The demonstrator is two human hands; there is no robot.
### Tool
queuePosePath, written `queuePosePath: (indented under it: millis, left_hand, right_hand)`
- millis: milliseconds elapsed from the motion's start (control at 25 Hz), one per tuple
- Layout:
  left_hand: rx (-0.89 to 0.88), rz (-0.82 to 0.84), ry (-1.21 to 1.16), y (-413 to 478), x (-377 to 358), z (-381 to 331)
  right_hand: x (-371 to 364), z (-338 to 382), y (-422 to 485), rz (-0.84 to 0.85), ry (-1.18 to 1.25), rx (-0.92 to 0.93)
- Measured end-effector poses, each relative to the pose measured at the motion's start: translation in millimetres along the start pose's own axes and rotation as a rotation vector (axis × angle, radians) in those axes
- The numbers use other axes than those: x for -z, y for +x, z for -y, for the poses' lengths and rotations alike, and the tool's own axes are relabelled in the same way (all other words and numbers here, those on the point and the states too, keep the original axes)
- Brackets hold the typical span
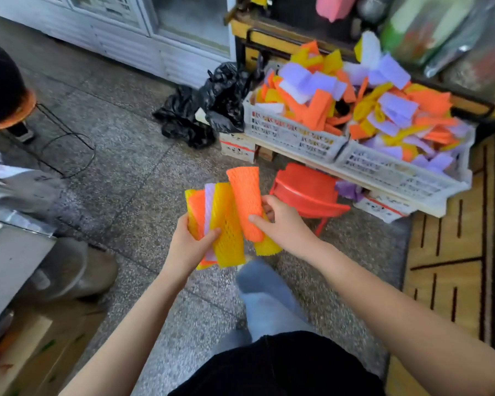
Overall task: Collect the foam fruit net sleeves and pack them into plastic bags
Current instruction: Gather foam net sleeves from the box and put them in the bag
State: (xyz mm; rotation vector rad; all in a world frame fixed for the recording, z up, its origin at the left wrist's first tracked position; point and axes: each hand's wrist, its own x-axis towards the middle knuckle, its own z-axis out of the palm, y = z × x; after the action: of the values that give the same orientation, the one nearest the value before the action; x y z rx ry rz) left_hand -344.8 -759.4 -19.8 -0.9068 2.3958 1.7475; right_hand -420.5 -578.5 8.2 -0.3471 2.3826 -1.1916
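My left hand (190, 244) grips a fanned stack of foam net sleeves (222, 221), yellow, orange and pale purple, held over the floor. My right hand (280, 222) pinches an orange sleeve (245, 201) at the right side of that stack, with a yellow sleeve (266, 247) under its palm. Two white slatted crates (295, 135) (403, 172) at the upper right are heaped with several more orange, yellow and purple sleeves (383, 107). No plastic packing bag can be made out in my hands.
A red plastic stool (309, 190) lies in front of the crates. Crumpled black bags (203, 110) sit left of them by a white cabinet. Another person's shoe (66, 270) and a cable (69, 144) are at left. My own blue-socked foot (266, 292) is below the hands.
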Motion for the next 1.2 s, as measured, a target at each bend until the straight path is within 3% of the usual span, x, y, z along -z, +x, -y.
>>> queuePosePath:
  millis: [360,640,920,1200]
  left_hand:
    - [0.086,-0.271,-0.070,148,68,-31]
    - [0.187,-0.439,-0.112,252,172,-10]
    - [0.164,-0.393,-0.043,385,285,-18]
    - [0.127,-0.301,-0.004,529,333,-56]
  right_hand:
    - [27,58,201,0.120,-0.059,0.031]
    - [-14,115,342,0.124,-0.137,0.018]
    - [-52,170,454,0.033,-0.093,-0.092]
    - [-60,200,562,-0.062,-0.136,-0.180]
